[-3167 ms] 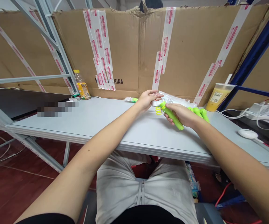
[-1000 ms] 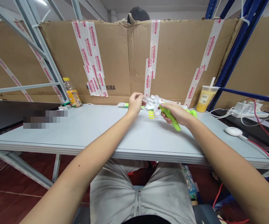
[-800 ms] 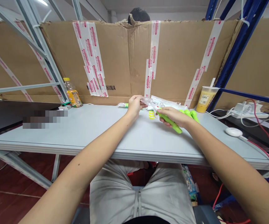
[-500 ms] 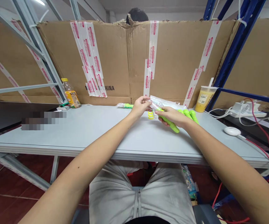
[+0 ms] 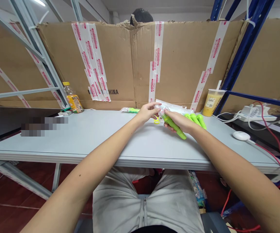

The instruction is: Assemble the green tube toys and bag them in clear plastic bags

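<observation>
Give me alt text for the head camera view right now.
A person's right hand grips a green tube while the left hand holds the clear piece at its far end. More green tubes lie near a drink cup on a table.

A cardboard panel stands behind the table and bears strips of printed tape. A yellow-capped bottle stands at the table's far left. A lidded cup with a straw stands near the blue post. A white power strip lies farther right.
</observation>
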The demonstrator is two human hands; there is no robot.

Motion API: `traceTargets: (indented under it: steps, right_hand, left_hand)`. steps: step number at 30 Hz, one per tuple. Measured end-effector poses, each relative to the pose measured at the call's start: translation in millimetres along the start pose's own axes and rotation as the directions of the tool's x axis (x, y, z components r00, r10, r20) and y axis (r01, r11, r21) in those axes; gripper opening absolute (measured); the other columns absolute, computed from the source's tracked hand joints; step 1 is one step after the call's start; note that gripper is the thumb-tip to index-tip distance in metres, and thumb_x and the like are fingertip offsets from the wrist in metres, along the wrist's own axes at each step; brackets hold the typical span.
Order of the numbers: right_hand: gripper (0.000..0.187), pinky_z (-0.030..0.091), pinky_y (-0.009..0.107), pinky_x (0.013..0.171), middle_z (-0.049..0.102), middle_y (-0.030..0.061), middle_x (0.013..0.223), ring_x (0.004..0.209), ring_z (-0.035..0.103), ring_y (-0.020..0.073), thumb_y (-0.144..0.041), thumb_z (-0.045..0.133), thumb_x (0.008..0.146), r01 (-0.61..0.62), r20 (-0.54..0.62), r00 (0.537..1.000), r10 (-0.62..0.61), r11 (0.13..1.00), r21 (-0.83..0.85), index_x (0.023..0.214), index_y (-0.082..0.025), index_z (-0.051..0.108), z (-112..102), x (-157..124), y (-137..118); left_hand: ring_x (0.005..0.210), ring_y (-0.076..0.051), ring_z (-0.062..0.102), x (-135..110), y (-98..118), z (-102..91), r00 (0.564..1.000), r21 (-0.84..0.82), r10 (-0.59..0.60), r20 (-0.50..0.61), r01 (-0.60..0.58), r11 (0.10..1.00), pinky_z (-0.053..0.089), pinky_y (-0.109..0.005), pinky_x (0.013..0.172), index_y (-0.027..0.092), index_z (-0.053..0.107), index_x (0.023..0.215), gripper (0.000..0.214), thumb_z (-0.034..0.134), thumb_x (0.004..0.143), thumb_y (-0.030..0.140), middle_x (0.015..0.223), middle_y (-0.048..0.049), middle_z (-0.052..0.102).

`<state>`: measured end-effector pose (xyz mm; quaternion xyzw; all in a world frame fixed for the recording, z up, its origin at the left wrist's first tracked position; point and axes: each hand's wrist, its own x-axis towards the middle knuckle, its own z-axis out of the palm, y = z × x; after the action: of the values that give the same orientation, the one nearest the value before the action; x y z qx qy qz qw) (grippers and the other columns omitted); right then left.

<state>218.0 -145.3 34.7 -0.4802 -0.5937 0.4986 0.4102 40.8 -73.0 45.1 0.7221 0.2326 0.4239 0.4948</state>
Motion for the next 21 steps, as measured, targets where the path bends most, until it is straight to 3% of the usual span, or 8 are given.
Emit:
traceTargets:
  steps: [4, 8, 11, 14, 16, 18, 21]
  right_hand:
    - [0.043, 0.037, 0.024, 0.033, 0.06, 0.0039, 0.066, 0.043, 0.047, 0.0127, -0.064, 0.053, 0.09, 0.002, -0.017, 1.0, -0.003, 1.0, -0.015, 0.093, -0.021, 0.056, -1, 0, -1]
    - [0.039, 0.037, 0.025, 0.033, 0.059, 0.0042, 0.068, 0.043, 0.048, 0.0121, -0.059, 0.056, 0.091, 0.04, -0.024, 0.999, -0.042, 0.995, -0.087, 0.086, -0.019, 0.055, -2, 3, 0]
    - [0.038, 0.036, 0.025, 0.033, 0.06, 0.0045, 0.07, 0.042, 0.048, 0.0111, -0.056, 0.057, 0.091, 0.073, -0.023, 0.997, -0.077, 0.985, -0.158, 0.082, -0.019, 0.053, -2, 4, 3]
    - [0.034, 0.036, 0.023, 0.033, 0.061, 0.0019, 0.071, 0.042, 0.047, 0.0097, -0.053, 0.063, 0.088, 0.096, -0.044, 0.993, -0.108, 0.971, -0.22, 0.088, -0.021, 0.052, -1, 1, 3]
    - [0.036, 0.035, 0.022, 0.034, 0.061, 0.0005, 0.071, 0.042, 0.046, 0.0091, -0.054, 0.068, 0.085, 0.094, -0.058, 0.992, -0.112, 0.962, -0.257, 0.092, -0.022, 0.051, 0, -1, 2]
    - [0.04, 0.035, 0.022, 0.034, 0.061, 0.0008, 0.071, 0.042, 0.046, 0.0092, -0.058, 0.066, 0.085, 0.081, -0.051, 0.994, -0.098, 0.96, -0.266, 0.092, -0.022, 0.052, 0, -2, 0]
    - [0.045, 0.035, 0.024, 0.034, 0.06, 0.0031, 0.07, 0.041, 0.046, 0.0102, -0.065, 0.049, 0.092, 0.042, -0.013, 0.999, -0.046, 0.979, -0.198, 0.092, -0.02, 0.055, -1, -2, -2]
  left_hand:
    - [0.08, -0.015, 0.064, 1, -1, 1.7, 1.0, -0.025, -0.009, 0.029, 0.01, 1.0, 0.053, -0.03, 0.07, 0.02, 0.065, 0.118, 0.048, 0.071, 0.07, 0.02, 0.091, -0.0037, 0.063]
    - [0.08, -0.015, 0.064, 4, -3, 6.6, 0.997, -0.056, -0.047, -0.068, 0.044, 0.997, 0.05, -0.028, 0.067, 0.02, 0.062, 0.114, 0.042, 0.071, 0.076, 0.033, 0.1, -0.0057, 0.064]
    - [0.057, -0.011, 0.054, 5, -5, 6.3, 0.975, 0.054, -0.089, -0.202, 0.102, 0.993, 0.04, -0.024, 0.05, 0.019, 0.06, 0.09, 0.038, 0.069, 0.079, 0.054, 0.079, -0.0029, 0.06]
    - [0.041, -0.007, 0.031, 4, -5, 2.9, 0.978, 0.128, -0.15, -0.147, 0.169, 0.977, 0.02, -0.022, 0.04, 0.02, 0.046, 0.065, 0.049, 0.062, 0.081, 0.062, 0.052, 0.004, 0.037]
    - [0.04, -0.006, 0.024, 2, -3, 1.2, 0.985, 0.112, -0.163, -0.051, 0.168, 0.979, 0.015, -0.022, 0.04, 0.02, 0.042, 0.063, 0.046, 0.061, 0.084, 0.056, 0.049, 0.0061, 0.03]
    - [0.041, -0.006, 0.029, 0, 1, 1.1, 0.988, 0.078, -0.151, -0.011, 0.151, 0.985, 0.019, -0.021, 0.04, 0.019, 0.045, 0.068, 0.032, 0.061, 0.085, 0.042, 0.052, 0.0055, 0.035]
    - [0.047, -0.008, 0.041, -2, 7, 2.5, 0.991, 0.074, -0.134, 0.007, 0.133, 0.988, 0.028, -0.02, 0.042, 0.018, 0.053, 0.078, 0.008, 0.057, 0.079, 0.024, 0.06, 0.0027, 0.047]
